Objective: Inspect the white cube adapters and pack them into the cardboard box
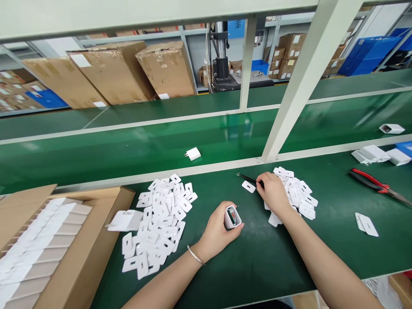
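Observation:
My left hand (219, 227) is wrapped round a white charger housing (232, 217), whose open end faces up and shows a green circuit board with a red part inside. To the right, my right hand (272, 192) has its fingers closed on black tweezers (247, 177) lying low over the green table, tips pointing left. A single white cover plate (249, 186) lies just below the tweezers. One pile of white cover plates (294, 191) sits beside and partly behind my right hand. Another, larger pile of plates (164, 214) spreads left of my left hand.
At the left stands a cardboard box (93, 240) with rows of white housings, beside a loose white housing (125, 220). A white plug charger (193, 154) lies on the green conveyor. Red-handled pliers (370, 180) and two plates (366, 224) lie right. A slanted post (299, 77) rises behind.

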`<control>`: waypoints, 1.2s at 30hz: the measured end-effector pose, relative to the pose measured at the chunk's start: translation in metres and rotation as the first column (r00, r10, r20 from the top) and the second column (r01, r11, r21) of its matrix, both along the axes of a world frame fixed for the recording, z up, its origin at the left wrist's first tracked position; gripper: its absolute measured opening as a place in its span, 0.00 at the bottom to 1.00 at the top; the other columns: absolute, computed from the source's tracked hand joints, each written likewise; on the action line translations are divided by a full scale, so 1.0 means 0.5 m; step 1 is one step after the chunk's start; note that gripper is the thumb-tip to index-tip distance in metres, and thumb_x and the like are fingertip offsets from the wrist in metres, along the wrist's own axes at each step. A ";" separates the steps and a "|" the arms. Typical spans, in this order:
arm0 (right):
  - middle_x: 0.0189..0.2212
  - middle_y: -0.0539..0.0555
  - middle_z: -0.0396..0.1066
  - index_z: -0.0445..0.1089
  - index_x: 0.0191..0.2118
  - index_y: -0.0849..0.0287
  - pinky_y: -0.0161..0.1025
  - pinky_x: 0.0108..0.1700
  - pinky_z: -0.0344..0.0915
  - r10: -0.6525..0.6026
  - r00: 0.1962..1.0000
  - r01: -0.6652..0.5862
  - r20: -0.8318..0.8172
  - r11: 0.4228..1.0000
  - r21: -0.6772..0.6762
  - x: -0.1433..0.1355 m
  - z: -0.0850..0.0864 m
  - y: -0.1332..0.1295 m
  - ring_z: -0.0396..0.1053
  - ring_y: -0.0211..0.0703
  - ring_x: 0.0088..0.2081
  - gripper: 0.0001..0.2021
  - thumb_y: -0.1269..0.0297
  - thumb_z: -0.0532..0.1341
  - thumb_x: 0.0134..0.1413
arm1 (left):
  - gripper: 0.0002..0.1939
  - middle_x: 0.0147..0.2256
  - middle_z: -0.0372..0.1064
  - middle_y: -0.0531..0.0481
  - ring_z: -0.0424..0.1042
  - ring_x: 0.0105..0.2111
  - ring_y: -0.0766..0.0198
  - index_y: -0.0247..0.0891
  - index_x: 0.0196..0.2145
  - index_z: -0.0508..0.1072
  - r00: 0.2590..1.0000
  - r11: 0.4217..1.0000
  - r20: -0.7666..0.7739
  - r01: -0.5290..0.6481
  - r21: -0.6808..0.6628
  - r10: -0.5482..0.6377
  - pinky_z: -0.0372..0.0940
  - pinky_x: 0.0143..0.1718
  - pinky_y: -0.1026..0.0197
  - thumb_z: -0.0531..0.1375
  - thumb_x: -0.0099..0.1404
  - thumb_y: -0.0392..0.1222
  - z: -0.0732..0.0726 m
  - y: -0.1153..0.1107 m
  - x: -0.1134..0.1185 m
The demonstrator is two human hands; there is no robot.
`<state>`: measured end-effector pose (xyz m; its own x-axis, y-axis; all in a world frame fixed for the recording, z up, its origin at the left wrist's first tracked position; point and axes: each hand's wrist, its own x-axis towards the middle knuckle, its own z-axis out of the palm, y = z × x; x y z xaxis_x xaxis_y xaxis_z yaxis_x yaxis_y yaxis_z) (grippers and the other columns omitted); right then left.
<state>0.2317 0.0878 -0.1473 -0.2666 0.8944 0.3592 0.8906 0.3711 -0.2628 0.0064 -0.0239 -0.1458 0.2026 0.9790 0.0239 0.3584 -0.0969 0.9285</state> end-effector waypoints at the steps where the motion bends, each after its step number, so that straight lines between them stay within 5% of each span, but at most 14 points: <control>1: 0.34 0.58 0.74 0.72 0.36 0.58 0.47 0.41 0.65 0.008 1.000 -0.008 -0.005 1.000 -0.004 0.004 0.002 0.000 0.70 0.53 0.38 0.08 0.74 0.56 0.64 | 0.17 0.44 0.68 0.49 0.70 0.39 0.60 0.43 0.49 0.66 1.000 1.000 -0.017 0.005 0.005 -0.005 0.65 0.43 0.58 0.64 0.63 0.41 0.001 0.000 0.000; 8: 0.48 0.62 0.74 0.73 0.52 0.59 0.53 0.47 0.65 0.035 0.998 -0.036 0.052 0.999 0.013 0.010 0.009 -0.007 0.68 0.62 0.48 0.12 0.67 0.60 0.65 | 0.17 0.43 0.69 0.50 0.71 0.39 0.59 0.42 0.49 0.67 0.997 1.000 -0.073 0.011 0.021 -0.010 0.66 0.44 0.57 0.63 0.63 0.41 0.006 0.003 0.001; 12: 0.46 0.61 0.75 0.75 0.42 0.58 0.53 0.48 0.65 0.102 0.994 -0.100 0.032 0.994 -0.039 -0.011 0.010 -0.009 0.69 0.61 0.48 0.06 0.70 0.60 0.64 | 0.17 0.44 0.69 0.49 0.71 0.40 0.59 0.43 0.50 0.67 0.997 1.000 -0.077 0.015 0.023 -0.013 0.66 0.44 0.57 0.63 0.63 0.41 0.001 0.003 0.001; 15: 0.39 0.60 0.77 0.71 0.39 0.57 0.53 0.46 0.66 0.088 0.991 -0.092 -0.102 0.995 -0.034 -0.018 0.016 -0.013 0.72 0.58 0.44 0.05 0.69 0.58 0.66 | 0.17 0.43 0.69 0.49 0.71 0.39 0.59 0.43 0.50 0.66 0.997 1.000 -0.078 0.018 0.023 -0.017 0.66 0.44 0.57 0.63 0.63 0.41 -0.001 0.003 -0.001; 18: 0.37 0.57 0.77 0.68 0.50 0.57 0.48 0.41 0.69 0.022 0.954 -0.035 -0.299 0.999 -0.039 -0.017 0.026 -0.024 0.75 0.52 0.38 0.09 0.66 0.55 0.69 | 0.17 0.44 0.69 0.49 0.70 0.39 0.59 0.42 0.49 0.66 0.997 0.999 -0.076 0.025 0.023 -0.023 0.66 0.44 0.56 0.63 0.63 0.41 0.002 0.002 -0.002; 22: 0.43 0.56 0.75 0.61 0.64 0.53 0.43 0.36 0.71 -0.007 0.773 -0.037 -0.634 0.998 -0.057 -0.017 0.048 -0.048 0.74 0.43 0.31 0.18 0.63 0.52 0.72 | 0.17 0.43 0.69 0.49 0.70 0.39 0.59 0.42 0.49 0.66 0.996 1.000 -0.082 0.022 0.020 -0.021 0.66 0.44 0.56 0.63 0.63 0.41 0.007 0.000 -0.001; 26: 0.51 0.58 0.75 0.67 0.61 0.50 0.49 0.46 0.74 -0.006 0.640 0.003 -0.768 1.000 -0.005 -0.027 0.063 -0.063 0.78 0.44 0.38 0.18 0.63 0.48 0.74 | 0.16 0.42 0.69 0.49 0.71 0.38 0.59 0.43 0.49 0.66 0.996 1.000 -0.085 0.016 0.020 -0.014 0.66 0.42 0.57 0.63 0.63 0.41 0.008 0.000 -0.001; 30: 0.44 0.56 0.80 0.70 0.54 0.53 0.50 0.50 0.75 -0.076 0.516 0.043 -0.853 0.997 -0.062 -0.034 0.066 -0.068 0.79 0.50 0.45 0.14 0.62 0.62 0.65 | 0.17 0.43 0.70 0.49 0.71 0.38 0.59 0.42 0.49 0.67 0.997 1.000 -0.079 0.011 0.023 -0.009 0.66 0.42 0.57 0.63 0.63 0.41 0.007 0.001 -0.002; 33: 0.26 0.49 0.75 0.74 0.43 0.54 0.44 0.38 0.75 -0.145 0.531 0.070 -0.835 0.989 -0.128 -0.037 0.070 -0.077 0.76 0.46 0.32 0.09 0.57 0.67 0.62 | 0.17 0.43 0.70 0.49 0.71 0.38 0.59 0.42 0.50 0.66 0.997 1.000 -0.074 0.008 0.006 -0.007 0.66 0.42 0.57 0.63 0.64 0.43 0.005 0.000 -0.003; 36: 0.26 0.51 0.73 0.76 0.40 0.55 0.41 0.34 0.73 -0.068 0.580 -0.042 -0.812 0.993 -0.113 -0.044 0.075 -0.092 0.72 0.42 0.29 0.15 0.50 0.58 0.70 | 0.19 0.44 0.70 0.48 0.71 0.39 0.59 0.42 0.51 0.65 0.998 1.000 -0.058 -0.002 -0.012 0.001 0.67 0.43 0.56 0.63 0.65 0.45 0.002 -0.002 -0.005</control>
